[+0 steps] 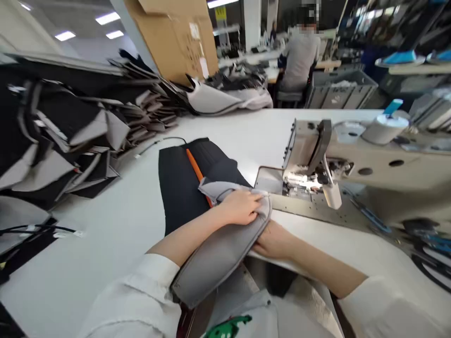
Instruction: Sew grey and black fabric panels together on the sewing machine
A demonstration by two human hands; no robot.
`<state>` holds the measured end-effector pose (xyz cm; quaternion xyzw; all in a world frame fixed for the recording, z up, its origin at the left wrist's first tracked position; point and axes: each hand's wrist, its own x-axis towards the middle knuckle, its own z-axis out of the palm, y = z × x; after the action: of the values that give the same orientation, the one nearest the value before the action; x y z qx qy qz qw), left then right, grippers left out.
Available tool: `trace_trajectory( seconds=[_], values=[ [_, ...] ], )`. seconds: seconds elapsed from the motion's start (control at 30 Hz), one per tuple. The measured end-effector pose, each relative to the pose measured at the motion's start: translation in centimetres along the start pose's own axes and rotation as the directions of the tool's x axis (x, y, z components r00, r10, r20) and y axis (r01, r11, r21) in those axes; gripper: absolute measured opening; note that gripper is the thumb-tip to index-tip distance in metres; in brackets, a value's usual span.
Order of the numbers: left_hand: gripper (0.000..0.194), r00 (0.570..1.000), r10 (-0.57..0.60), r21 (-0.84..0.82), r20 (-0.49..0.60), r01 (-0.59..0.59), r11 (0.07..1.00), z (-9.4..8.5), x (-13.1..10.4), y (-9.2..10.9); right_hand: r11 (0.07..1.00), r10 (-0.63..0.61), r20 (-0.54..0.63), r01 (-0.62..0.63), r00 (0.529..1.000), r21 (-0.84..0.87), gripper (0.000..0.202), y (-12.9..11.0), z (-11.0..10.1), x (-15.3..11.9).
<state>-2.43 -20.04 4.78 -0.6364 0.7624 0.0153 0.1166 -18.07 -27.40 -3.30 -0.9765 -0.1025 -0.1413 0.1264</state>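
We have a cloth piece (181, 183) on the white table (105, 253), just left of the sewing machine (416, 173), with its near end reaching past the table edge above our lap. Its far part lies out on the tabletop with a matt black face up, the outline slightly curved and the top edge uneven. A narrow, bright orange strip (195, 165) runs lengthwise over the black, its near end slipping under the fold. The near part shows smooth, light grey, bulging softly, with a darker seamed edge along its right side and a rounded lower corner. Around the fold the grey gathers into creases.

Our left hand (241, 206) grasps this grey part from above, fingers bent and pressed into the creases. Our right hand (273, 239) sits lower, at the seamed edge; its fingers go out of sight behind the cloth, so we cannot tell how firmly it grips, or whether it does.

Farther left, we see a large heap (95, 117) of similar black and grey pieces, folded and stacked.
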Motion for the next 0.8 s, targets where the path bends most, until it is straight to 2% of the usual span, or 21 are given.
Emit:
trace_trajectory(
  seconds=[0.07, 0.13, 0.2, 0.27, 0.37, 0.43, 0.63, 0.8],
  values=[
    [0.050, 0.997, -0.076, -0.004, -0.006, 0.076, 0.997, 0.6, 0.0, 0.8, 1.000, 0.011, -0.031, -0.010, 0.999, 0.028, 0.020, 0.6, -0.7, -2.8],
    [0.065, 0.992, -0.124, -0.015, 0.034, 0.124, 0.992, 0.8, 0.2, 1.3, 0.992, 0.125, -0.126, -0.125, 0.984, 0.007, 0.028, 1.6, -1.5, -4.5],
    [0.071, 0.986, -0.130, -0.030, 0.100, 0.134, 0.991, 0.6, 0.7, 1.4, 0.955, 0.285, -0.175, -0.294, 0.942, -0.028, 0.033, 2.7, -2.1, -5.0],
    [0.067, 0.980, -0.133, -0.044, 0.145, 0.141, 0.989, 0.4, 1.5, 1.6, 0.919, 0.377, -0.125, -0.387, 0.918, -0.070, 0.037, 3.4, -2.4, -4.4],
    [0.060, 0.980, -0.139, -0.055, 0.143, 0.148, 0.987, 0.1, 2.8, 1.8, 0.914, 0.393, -0.001, -0.391, 0.919, -0.110, 0.039, 4.0, -2.6, -3.6],
    [0.058, 0.987, -0.115, -0.049, 0.114, 0.122, 0.991, 0.1, 3.8, 2.0, 0.906, 0.409, 0.033, -0.401, 0.912, -0.137, 0.039, 4.3, -2.8, -3.9],
    [0.057, 0.998, 0.034, -0.039, 0.045, -0.032, 0.999, -0.3, 7.4, 1.8, 0.840, 0.497, -0.066, -0.499, 0.865, -0.210, 0.041, 4.9, -3.1, -6.3],
    [0.055, 0.997, 0.061, -0.035, 0.053, -0.059, 0.998, -0.7, 9.0, 0.7, 0.808, 0.543, -0.076, -0.545, 0.836, -0.222, 0.042, 5.3, -2.9, -6.0]
  ],
)
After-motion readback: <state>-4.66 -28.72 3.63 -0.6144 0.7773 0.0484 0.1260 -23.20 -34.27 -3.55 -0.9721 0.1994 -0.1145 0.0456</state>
